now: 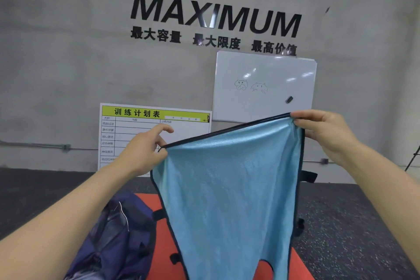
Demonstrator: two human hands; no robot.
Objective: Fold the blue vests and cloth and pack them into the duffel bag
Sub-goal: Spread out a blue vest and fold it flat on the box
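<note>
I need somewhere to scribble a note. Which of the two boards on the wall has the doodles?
The upper right whiteboard: two small doodles on plain white. The lower left board carries a printed table under a yellow-green header.

Two bare forearms reach forward and upward from the lower corners of the view, both raised to about the same height. The left hand (148,145) sits left of centre, seen from the back, its thumb and fingers pinching the left end of the top hem of a light blue vest (229,191), the index finger curved upward above the pinch. The right hand (325,132) is slightly higher and well apart, its fingers curled over and gripping the hem's right end, wrist bent inward
</note>
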